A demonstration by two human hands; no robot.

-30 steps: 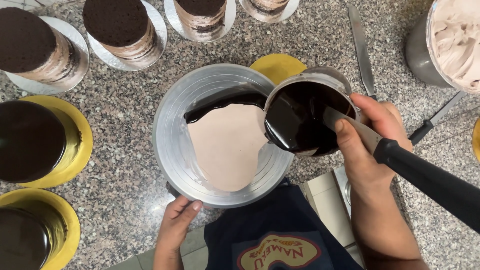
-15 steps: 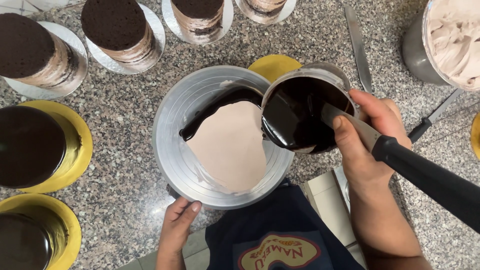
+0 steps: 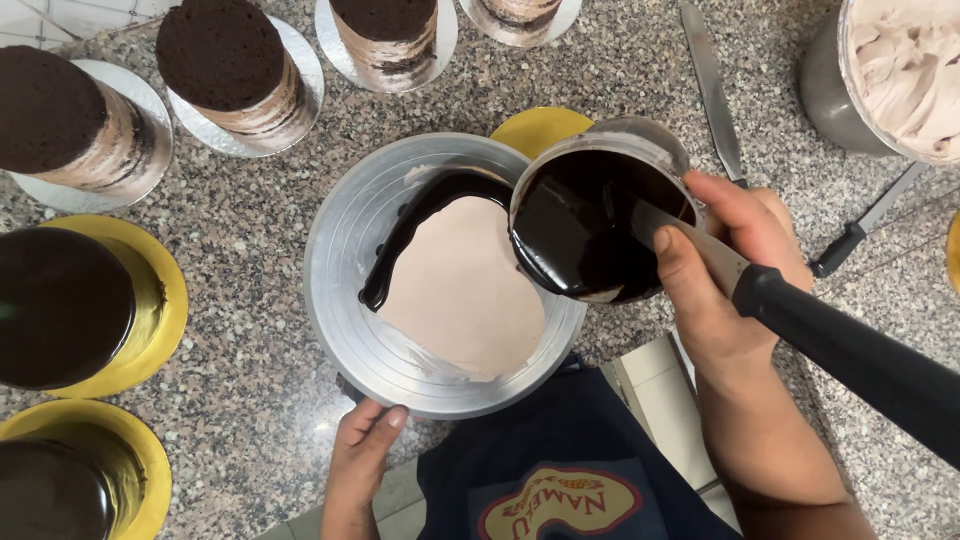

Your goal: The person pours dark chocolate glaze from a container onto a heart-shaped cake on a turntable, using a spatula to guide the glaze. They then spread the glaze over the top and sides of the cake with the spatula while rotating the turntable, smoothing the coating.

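Note:
My right hand (image 3: 725, 270) grips the black handle of a saucepan (image 3: 600, 215) full of dark chocolate glaze, tilted over a frosted cake (image 3: 465, 290). Glaze runs in a dark band along the cake's top-left edge. The cake stands on a silver turntable (image 3: 345, 310). My left hand (image 3: 362, 440) rests against the turntable's near edge, fingers on its underside rim.
Two glazed cakes on yellow boards (image 3: 150, 300) sit at the left. Unglazed layered chocolate cakes on silver boards (image 3: 225, 65) line the back. A long knife (image 3: 712, 85) and a pot of pale frosting (image 3: 895, 70) lie at the right. The granite counter (image 3: 240, 380) ends near me.
The turntable has turned and the dark glaze band has spread further down the cake's left edge. The saucepan stays tilted in nearly the same place.

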